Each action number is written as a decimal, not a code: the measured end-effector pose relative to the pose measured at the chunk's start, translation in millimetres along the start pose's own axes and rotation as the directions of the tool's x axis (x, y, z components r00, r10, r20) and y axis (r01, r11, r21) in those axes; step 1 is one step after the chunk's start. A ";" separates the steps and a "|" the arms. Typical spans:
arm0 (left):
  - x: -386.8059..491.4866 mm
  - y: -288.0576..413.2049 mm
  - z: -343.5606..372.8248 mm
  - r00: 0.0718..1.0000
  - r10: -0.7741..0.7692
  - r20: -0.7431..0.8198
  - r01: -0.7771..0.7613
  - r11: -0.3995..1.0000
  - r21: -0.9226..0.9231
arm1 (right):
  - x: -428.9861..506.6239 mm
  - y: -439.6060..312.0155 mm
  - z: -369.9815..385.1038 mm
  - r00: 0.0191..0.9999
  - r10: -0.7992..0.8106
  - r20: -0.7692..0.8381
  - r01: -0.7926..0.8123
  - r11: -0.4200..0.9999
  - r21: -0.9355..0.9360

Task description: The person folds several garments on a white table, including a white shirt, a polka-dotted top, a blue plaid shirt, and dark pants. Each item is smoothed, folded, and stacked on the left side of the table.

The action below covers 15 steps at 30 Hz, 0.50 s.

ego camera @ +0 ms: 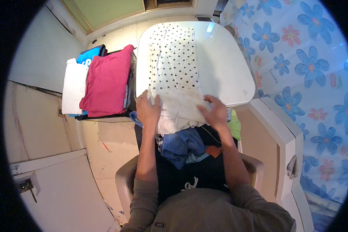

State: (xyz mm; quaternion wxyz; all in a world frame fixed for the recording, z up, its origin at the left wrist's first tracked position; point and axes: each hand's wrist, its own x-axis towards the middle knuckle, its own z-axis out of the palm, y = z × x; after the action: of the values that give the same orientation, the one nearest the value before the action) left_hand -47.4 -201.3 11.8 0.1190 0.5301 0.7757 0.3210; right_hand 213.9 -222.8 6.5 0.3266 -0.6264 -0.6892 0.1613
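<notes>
A white cloth with black polka dots (177, 58) lies lengthwise on a white table (226, 72). Its near end shows a paler, plain-looking side, blurred and bunched at the table's front edge. My left hand (148, 109) grips this cloth at its left side, the thumb on the inner side. At the right side my right hand (216, 112), slightly blurred, has thumb and fingers around the cloth's edge. Below the hands, a blue checked garment (182, 145) rests in a heap on my lap, with a lime-green cloth (235, 124) to the right.
Left of the table, folded clothes are stacked in a dark container, with a magenta garment (108, 82) and a white one (74, 87) on top. Chair armrests (127, 177) flank me. A flower-printed curtain (313, 116) hangs at right beside a pale furniture frame (284, 139).
</notes>
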 end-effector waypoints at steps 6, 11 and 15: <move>14.6 17.3 -6.7 0.976 -0.043 0.216 0.004 0.984 0.177 | -22.1 -29.7 -19.9 0.988 0.075 0.135 -0.053 0.985 -0.164; 16.4 -4.6 -6.0 0.915 -0.143 0.378 0.168 0.985 -0.033 | -23.3 -54.4 -29.2 0.999 -0.013 -0.043 0.016 0.997 0.072; 6.5 -14.2 -10.5 0.912 -0.204 0.356 0.263 0.956 -0.127 | -37.7 -44.0 -40.9 0.899 0.075 0.431 -0.073 0.997 -0.022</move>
State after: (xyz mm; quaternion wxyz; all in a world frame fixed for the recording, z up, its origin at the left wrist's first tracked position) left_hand -66.2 -202.7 12.0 0.3338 0.4684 0.7708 0.2740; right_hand 207.3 -274.2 55.0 0.1581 -0.6017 -0.7204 0.3066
